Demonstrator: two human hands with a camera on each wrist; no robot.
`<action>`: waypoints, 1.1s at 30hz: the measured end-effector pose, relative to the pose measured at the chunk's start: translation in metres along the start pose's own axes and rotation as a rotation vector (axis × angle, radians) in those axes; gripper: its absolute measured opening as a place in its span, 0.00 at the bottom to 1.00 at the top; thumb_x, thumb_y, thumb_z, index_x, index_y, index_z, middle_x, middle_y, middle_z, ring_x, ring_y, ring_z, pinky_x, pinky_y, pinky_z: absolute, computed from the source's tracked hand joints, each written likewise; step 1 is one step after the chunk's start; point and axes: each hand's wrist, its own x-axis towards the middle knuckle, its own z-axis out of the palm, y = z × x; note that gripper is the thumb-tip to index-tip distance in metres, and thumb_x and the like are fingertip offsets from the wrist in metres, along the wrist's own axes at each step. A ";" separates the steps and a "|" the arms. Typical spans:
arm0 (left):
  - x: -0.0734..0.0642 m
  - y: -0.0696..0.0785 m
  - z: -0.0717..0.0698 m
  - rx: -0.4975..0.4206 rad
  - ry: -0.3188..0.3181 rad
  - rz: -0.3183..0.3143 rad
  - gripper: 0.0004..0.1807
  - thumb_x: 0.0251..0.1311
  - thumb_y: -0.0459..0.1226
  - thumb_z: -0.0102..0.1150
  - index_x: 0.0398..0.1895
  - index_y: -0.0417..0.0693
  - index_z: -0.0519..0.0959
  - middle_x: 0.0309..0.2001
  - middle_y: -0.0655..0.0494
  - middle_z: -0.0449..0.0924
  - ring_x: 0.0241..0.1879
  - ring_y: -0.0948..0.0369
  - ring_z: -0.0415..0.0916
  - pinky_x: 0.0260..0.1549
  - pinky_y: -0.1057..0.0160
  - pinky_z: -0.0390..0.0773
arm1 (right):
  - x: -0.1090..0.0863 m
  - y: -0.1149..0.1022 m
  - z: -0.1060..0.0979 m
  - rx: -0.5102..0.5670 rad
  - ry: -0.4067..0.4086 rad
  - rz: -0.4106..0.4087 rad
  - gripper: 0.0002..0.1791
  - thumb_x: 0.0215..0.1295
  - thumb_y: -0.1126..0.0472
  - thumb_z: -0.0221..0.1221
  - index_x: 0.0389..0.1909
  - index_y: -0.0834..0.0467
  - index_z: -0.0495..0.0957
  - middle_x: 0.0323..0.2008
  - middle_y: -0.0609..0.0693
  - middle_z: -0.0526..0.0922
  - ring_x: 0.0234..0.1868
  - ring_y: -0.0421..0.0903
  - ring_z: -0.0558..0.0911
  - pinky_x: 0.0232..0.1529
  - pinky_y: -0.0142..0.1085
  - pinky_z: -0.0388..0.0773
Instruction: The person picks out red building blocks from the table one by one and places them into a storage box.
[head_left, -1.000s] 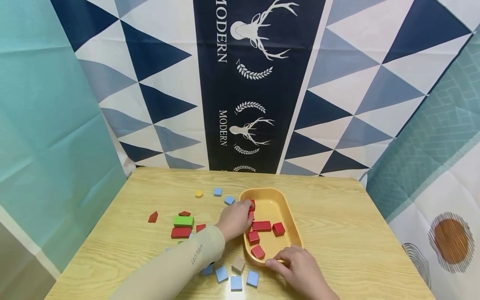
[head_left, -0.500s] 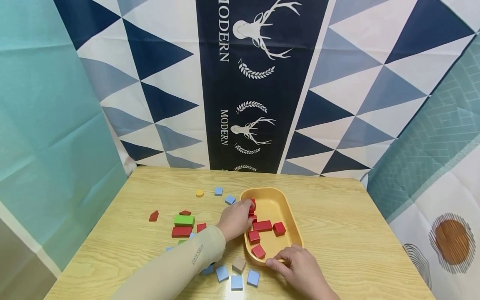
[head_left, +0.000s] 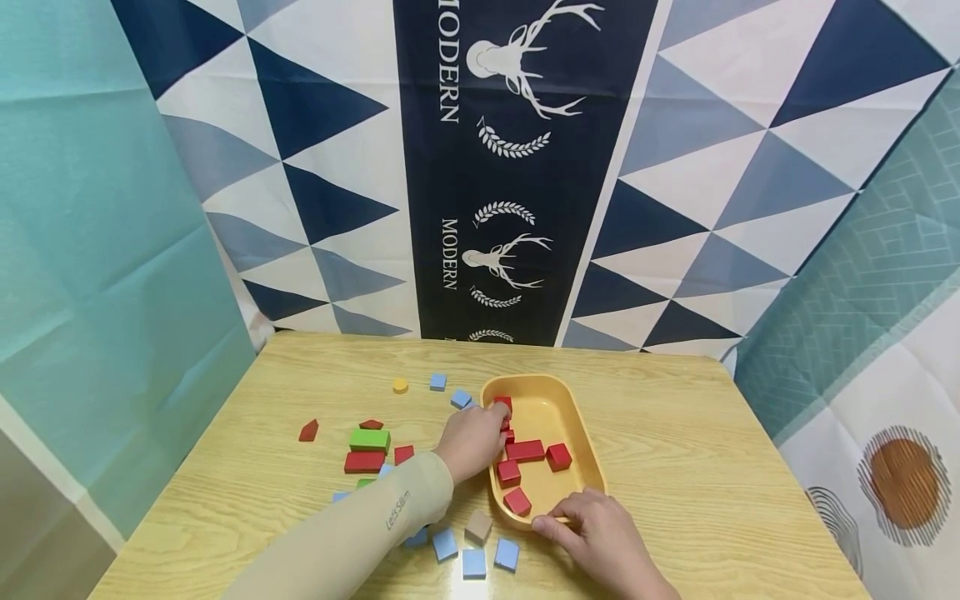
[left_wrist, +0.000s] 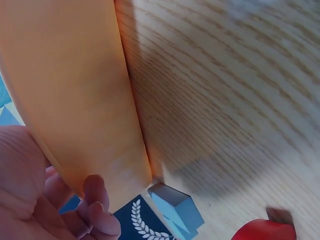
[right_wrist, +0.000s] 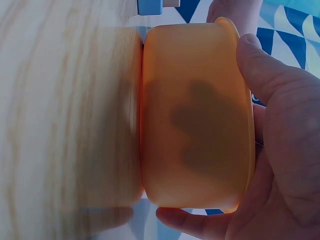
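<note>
A yellow plastic tray [head_left: 553, 492] lies on the table with several red blocks inside, among them a long one [head_left: 525, 451] and a cube [head_left: 558, 457]. My left hand [head_left: 468, 437] reaches over the tray's left rim, fingers curled at a red block [head_left: 506, 425] near the far left corner; the fingertips partly hide it. Another red block [head_left: 503, 403] sits just beyond them. In the left wrist view, curled fingers [left_wrist: 95, 192] overlap the tray wall [left_wrist: 75, 90]. My right hand [head_left: 596, 525] grips the near rim, the thumb [right_wrist: 260, 65] along its edge.
Blue blocks [head_left: 474, 563] and a beige block [head_left: 478, 527] lie in front of the tray. To its left are green [head_left: 371, 440] and red blocks [head_left: 364, 462]. A yellow disc [head_left: 401, 386] lies farther back. A patterned cloth [head_left: 510, 167] hangs behind the table.
The red blocks under my left fingertips have shifted slightly, showing a small separate red piece below them. My left hand stays nearly in place, and my right hand keeps its grip on the rim.
</note>
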 end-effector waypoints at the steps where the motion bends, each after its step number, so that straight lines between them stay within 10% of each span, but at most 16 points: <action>1: 0.000 0.000 0.000 0.009 -0.001 0.004 0.08 0.73 0.43 0.66 0.50 0.54 0.84 0.33 0.59 0.87 0.31 0.61 0.82 0.35 0.60 0.86 | 0.000 0.000 0.000 0.001 0.000 0.001 0.13 0.64 0.37 0.71 0.27 0.38 0.89 0.29 0.27 0.85 0.33 0.26 0.75 0.34 0.29 0.74; 26: 0.005 0.010 -0.006 0.029 -0.106 -0.076 0.17 0.53 0.46 0.84 0.37 0.57 0.82 0.29 0.62 0.83 0.32 0.59 0.82 0.30 0.54 0.80 | 0.000 0.001 0.002 -0.008 0.023 -0.035 0.12 0.64 0.37 0.71 0.26 0.37 0.88 0.28 0.26 0.85 0.34 0.26 0.76 0.34 0.30 0.75; 33: 0.000 -0.009 -0.007 -0.188 -0.031 -0.014 0.19 0.65 0.50 0.75 0.50 0.52 0.81 0.40 0.58 0.82 0.36 0.60 0.77 0.37 0.58 0.80 | 0.000 0.000 0.001 -0.013 0.027 -0.029 0.12 0.64 0.37 0.71 0.26 0.37 0.88 0.28 0.25 0.84 0.34 0.26 0.76 0.35 0.30 0.75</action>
